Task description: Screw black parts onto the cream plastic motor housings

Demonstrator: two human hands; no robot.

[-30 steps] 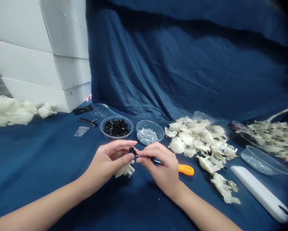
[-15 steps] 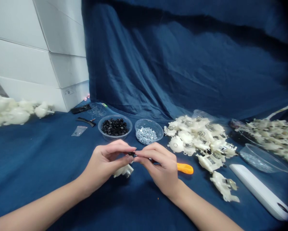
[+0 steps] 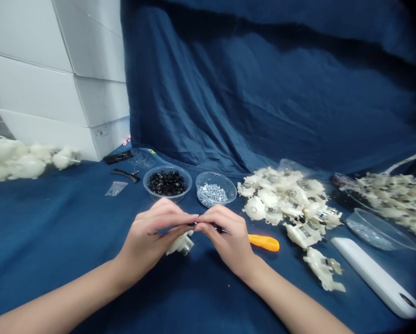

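Note:
My left hand [image 3: 155,229] is closed in a pinch on a small black plastic part [image 3: 192,224], mostly hidden by the fingers. Meeting it fingertip to fingertip, my right hand [image 3: 227,232] pinches a tiny, thin silvery piece that looks like a screw; the fingers now cover it. Behind the left fingers, a cream plastic housing with a metal cylinder [image 3: 182,244] rests on the cloth. An orange-handled screwdriver [image 3: 265,242] lies behind my right hand, its shaft largely hidden. Just beyond the hands stand a bowl of black parts [image 3: 167,183] and a bowl of screws [image 3: 213,191].
Cream plastic housings [image 3: 287,195] are heaped to the right, with more [image 3: 23,160] at far left. A white long bar [image 3: 374,276] and a clear tray [image 3: 378,232] lie at right. White boxes [image 3: 44,88] rise at left before a blue curtain [image 3: 263,93].
My right hand has shifted slightly left and the fingertips of both hands have closed together, hiding more of the small part. More of the orange handle shows.

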